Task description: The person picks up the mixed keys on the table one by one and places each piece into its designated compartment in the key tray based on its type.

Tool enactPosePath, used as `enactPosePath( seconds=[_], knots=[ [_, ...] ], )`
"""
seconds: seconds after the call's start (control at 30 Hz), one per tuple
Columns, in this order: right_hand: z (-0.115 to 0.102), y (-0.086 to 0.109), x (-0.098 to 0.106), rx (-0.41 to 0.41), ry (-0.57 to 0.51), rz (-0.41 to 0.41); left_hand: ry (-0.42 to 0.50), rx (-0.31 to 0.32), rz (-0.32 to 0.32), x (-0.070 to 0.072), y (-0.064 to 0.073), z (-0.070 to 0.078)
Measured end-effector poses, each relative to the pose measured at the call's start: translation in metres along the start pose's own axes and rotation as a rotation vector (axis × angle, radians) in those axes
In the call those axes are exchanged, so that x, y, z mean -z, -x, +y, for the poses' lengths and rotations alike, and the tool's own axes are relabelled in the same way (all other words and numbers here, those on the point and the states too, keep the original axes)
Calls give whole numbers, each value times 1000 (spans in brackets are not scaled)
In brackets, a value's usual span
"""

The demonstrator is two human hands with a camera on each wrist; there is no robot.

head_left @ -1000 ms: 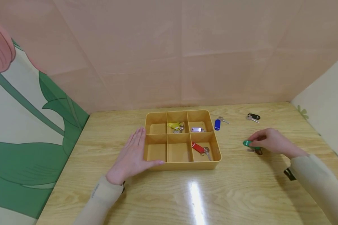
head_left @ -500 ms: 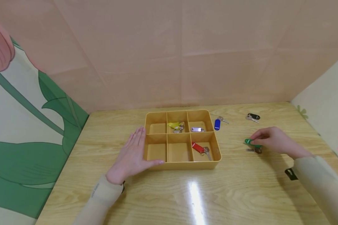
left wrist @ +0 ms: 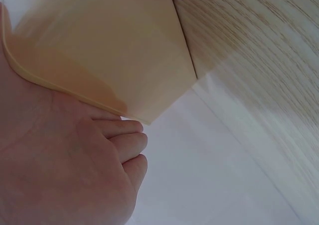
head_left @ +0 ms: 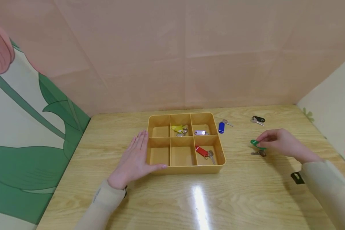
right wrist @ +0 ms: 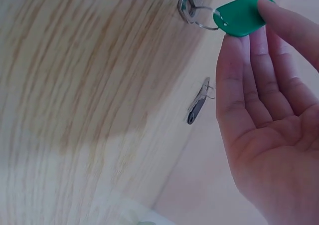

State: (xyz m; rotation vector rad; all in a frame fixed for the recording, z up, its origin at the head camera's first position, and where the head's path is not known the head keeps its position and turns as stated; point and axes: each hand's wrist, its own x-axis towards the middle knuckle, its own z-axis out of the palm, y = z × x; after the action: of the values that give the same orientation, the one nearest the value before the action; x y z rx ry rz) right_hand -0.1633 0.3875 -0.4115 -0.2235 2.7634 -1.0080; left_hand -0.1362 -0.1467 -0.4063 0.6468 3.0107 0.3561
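Note:
With thumb and fingers my right hand (head_left: 286,145) pinches a green key tag (head_left: 254,142), tilted over the table at the right. Its key (head_left: 257,153) hangs from the ring just below; the right wrist view shows the tag (right wrist: 243,15) from close by, with the metal ring (right wrist: 204,26) through its end. My left hand (head_left: 133,161) lies along the left side of a tan six-part tray (head_left: 187,170), fingers straight, thumb across the front rim. In the left wrist view the palm (left wrist: 65,155) rests against the tray's wall (left wrist: 114,50).
Inside the tray sit keys with a yellow tag (head_left: 177,128), a pale lilac tag (head_left: 200,132) and a red tag (head_left: 201,151), each in its own compartment. A blue-tagged key (head_left: 221,127) and a black-tagged key (head_left: 259,119) lie on the table behind. Walls enclose the back and sides.
The right hand has lifted the green tag slightly and tilted it, with the key hanging below. The left hand and the tray have stayed in place.

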Motion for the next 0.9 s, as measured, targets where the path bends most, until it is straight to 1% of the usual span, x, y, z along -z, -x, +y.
enactPosePath(
  seconds=[0.3,0.57,0.73,0.9],
  knots=[
    [-6,0,4,-54,-32,-11,1,3,8,-1,0,0],
    [-6,0,4,-63,-48,-4,-10,-6,21,-3,-1,-1],
    [-8,2,5,-80,-40,9,-12,-2,15,-3,-1,-1],
    [-10,4,6,-90,-65,12,-12,0,7,-2,-1,-1]
  ],
)
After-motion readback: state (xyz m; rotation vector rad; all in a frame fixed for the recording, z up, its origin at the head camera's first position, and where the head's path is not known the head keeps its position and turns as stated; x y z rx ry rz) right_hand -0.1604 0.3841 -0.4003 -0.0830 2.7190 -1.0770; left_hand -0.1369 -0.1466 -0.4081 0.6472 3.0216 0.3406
